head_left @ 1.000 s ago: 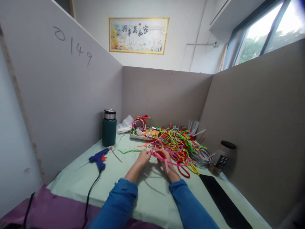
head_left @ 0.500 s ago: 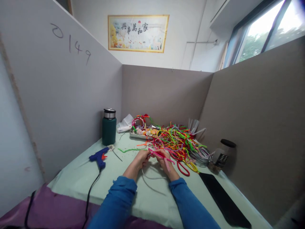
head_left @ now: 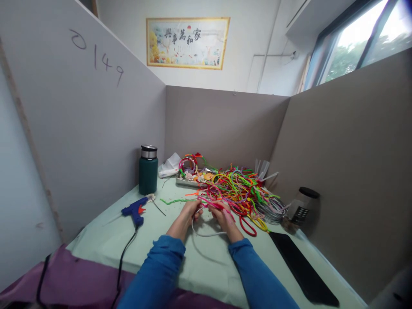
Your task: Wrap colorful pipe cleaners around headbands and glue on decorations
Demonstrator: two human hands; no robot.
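Over the middle of the table my left hand (head_left: 191, 211) is closed, pinching a thin white hoop-like strip (head_left: 206, 235) together with the end of a pink pipe cleaner (head_left: 206, 201). A few centimetres to its right, my right hand (head_left: 222, 214) is closed on the pink pipe cleaner, whose pink tail lies across the back of that hand. The white strip curves down below both hands and its right end reaches the right wrist. How the pink piece meets the strip is too small to make out. Fingertips are partly hidden on both hands.
Behind my hands lies a heap of coloured pipe cleaners (head_left: 241, 186) beside a metal tray (head_left: 186, 183). Red-handled scissors (head_left: 247, 226) are on the right, with a black flat object (head_left: 299, 266) and jar (head_left: 301, 208). A blue glue gun (head_left: 135, 210) and green bottle (head_left: 148, 174) stand left.
My hands have moved slightly apart. The white strip has swung up into a rounder curve near them, and the pink pipe cleaner has shifted, its tail now lying against my right hand.
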